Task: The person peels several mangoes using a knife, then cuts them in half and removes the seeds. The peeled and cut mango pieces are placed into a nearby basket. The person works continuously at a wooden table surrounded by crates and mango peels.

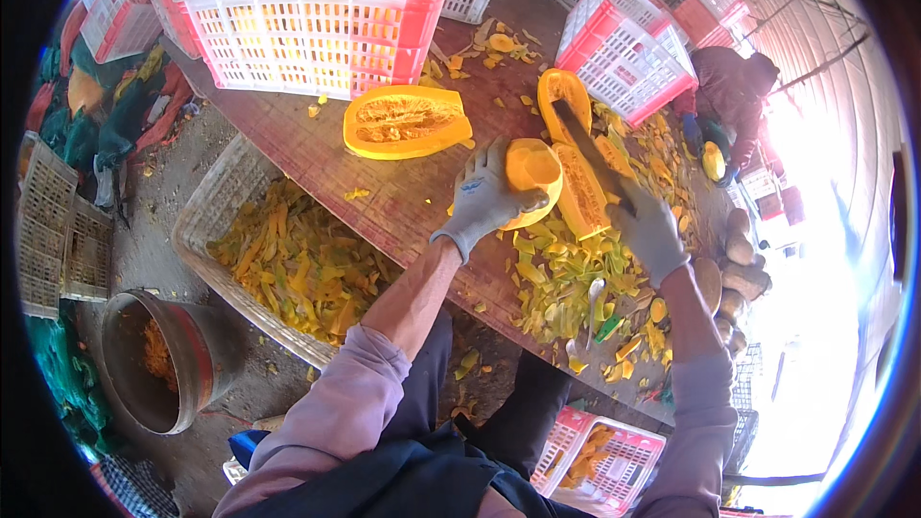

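Observation:
My left hand (481,194), in a grey glove, grips a peeled, rounded piece of orange squash (531,171) over the table (424,230). My right hand (653,232), gloved too, holds a broad-bladed knife (588,147) by its handle, the blade pointing away from me. Beneath and beside the blade lie cut squash pieces (581,198) with their fibrous insides facing up. A longer hollow piece (563,90) rests just beyond the knife tip. Left of my hands is a large squash half (406,122), cut face showing. Peelings (568,280) cover the tabletop nearer me.
A white-and-red crate (302,36) full of squash chunks stands at the far left; another crate (622,47) stands far right. A spoon (594,298) and a green-handled tool (609,328) lie among peelings. Below are a peel-filled bin (216,187) and a bucket (205,352). A co-worker (730,101) bends beyond.

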`<state>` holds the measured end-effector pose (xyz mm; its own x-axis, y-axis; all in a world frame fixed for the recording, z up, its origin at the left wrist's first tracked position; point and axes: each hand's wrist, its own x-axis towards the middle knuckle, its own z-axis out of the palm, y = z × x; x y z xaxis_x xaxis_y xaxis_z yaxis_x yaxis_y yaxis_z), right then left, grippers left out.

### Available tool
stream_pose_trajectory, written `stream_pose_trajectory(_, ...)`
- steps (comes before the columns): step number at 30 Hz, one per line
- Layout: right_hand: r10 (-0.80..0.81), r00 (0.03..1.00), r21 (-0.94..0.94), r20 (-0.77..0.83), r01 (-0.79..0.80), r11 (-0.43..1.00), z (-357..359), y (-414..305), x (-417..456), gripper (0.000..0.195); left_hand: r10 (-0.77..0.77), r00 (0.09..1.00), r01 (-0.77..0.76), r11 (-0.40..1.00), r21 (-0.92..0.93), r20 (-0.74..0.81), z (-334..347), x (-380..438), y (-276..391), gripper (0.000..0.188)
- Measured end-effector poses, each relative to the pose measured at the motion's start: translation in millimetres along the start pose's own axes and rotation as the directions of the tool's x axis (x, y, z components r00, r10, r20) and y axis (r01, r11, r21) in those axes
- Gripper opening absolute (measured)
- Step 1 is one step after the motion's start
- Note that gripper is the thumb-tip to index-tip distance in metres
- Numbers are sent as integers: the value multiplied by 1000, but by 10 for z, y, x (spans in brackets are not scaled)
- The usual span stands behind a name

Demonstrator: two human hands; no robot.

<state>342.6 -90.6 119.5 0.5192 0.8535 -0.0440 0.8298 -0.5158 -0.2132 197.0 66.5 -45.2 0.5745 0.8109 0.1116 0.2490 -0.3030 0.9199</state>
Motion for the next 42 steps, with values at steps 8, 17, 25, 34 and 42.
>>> stream_pose_trajectory(8, -314, 949, -398, -35, 275, 875, 161, -336, -249, 46, -57, 998, 56, 998, 30, 29, -347, -418, -71, 113)
stream_pose_trajectory(17, -397, 918, -515, -22, 330, 791, 368, -276, -177, 41, 37, 998, -37, 999, 9, 48, -381, -449, -6, 105)
stream_pose_trajectory(25, -375, 927, -551, 16, 321, 770, 409, -267, -126, 44, 43, 994, -57, 988, 146, 98, -153, 29, 202, 101)
stream_pose_trajectory(34, -73, 961, -113, -266, 44, 993, 309, -225, -147, 40, 67, 997, -75, 977, 198, 47, -190, -53, 212, 105)
stream_pose_trajectory(42, -221, 962, 975, 161, -121, 185, 534, -721, -836, 18, 105, 980, 169, -3, -986, 168, -675, -599, 333, 71)
